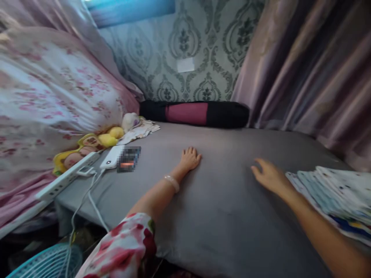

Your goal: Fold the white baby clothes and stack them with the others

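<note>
My left hand [190, 158] lies flat on the grey bed sheet [214, 216], palm down with fingers spread and nothing in it. A pale bangle [173, 183] circles that wrist. To the right, my right hand [268, 173] hovers just over or touches the sheet; which one I cannot tell. Its thumb and fingers are apart, slightly blurred, and hold nothing. Close to my right forearm sits a stack of folded cloths [339, 193], pale patterned ones above darker ones. The sheet between my hands looks mostly smooth.
Left of my left hand lie a blurred-out dark phone-like item [129, 159], a white power bank [112, 157] and a power strip [69, 173] with cables. Plush toys [111, 137] and a crumpled cloth [142, 129] lie behind. A black-and-maroon long bolster [187, 113] rests against the wall.
</note>
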### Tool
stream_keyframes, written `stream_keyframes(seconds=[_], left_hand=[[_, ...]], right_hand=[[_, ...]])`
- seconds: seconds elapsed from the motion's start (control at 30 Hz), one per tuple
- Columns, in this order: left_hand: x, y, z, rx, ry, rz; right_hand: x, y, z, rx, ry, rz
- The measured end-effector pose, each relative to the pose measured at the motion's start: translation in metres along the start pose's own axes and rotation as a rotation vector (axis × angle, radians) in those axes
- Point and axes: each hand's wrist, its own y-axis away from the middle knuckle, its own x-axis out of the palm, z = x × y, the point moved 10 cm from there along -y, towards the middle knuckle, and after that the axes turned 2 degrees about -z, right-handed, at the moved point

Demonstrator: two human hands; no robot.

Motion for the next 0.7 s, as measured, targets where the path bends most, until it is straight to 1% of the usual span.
stream_keyframes(seconds=[0.07,0.13,0.2,0.23,0.27,0.3,0.33,0.37,0.47,0.57,0.63,0.7], left_hand=[[-0.005,-0.002,0.0,0.021,0.017,-0.021],[-0.009,-0.007,0.004,0.063,0.053,-0.009],[-0.012,-0.015,0.015,0.111,0.143,0.035],[-0.016,-0.02,0.027,0.101,0.215,0.046],[-0.022,-0.026,0.044,0.058,0.294,0.041],[-0.029,-0.031,0.067,-0.012,0.367,0.019],[-0.038,-0.034,0.095,-0.118,0.43,-0.031],[-0.047,-0.036,0.123,-0.196,0.442,-0.077],[-0.074,-0.032,0.204,-0.355,0.408,-0.152],[-0.098,-0.019,0.283,-0.514,0.344,-0.201],[-0.114,-0.007,0.33,-0.62,0.296,-0.245],[-0.126,0.002,0.365,-0.7,0.252,-0.284]], right_hand=[[0.023,0.006,0.043,-0.127,0.003,0.083],[0.047,0.014,0.092,-0.234,0.028,0.145],[0.063,0.021,0.134,-0.286,0.044,0.152],[0.068,0.024,0.151,-0.295,0.05,0.144],[0.072,0.026,0.164,-0.296,0.056,0.127],[0.074,0.028,0.173,-0.292,0.063,0.106],[0.074,0.029,0.178,-0.289,0.071,0.086],[0.075,0.03,0.181,-0.289,0.079,0.067],[0.074,0.034,0.181,-0.296,0.101,0.036],[0.071,0.037,0.18,-0.301,0.12,0.013],[0.07,0.038,0.181,-0.306,0.124,-0.006],[0.069,0.039,0.183,-0.31,0.126,-0.023]])
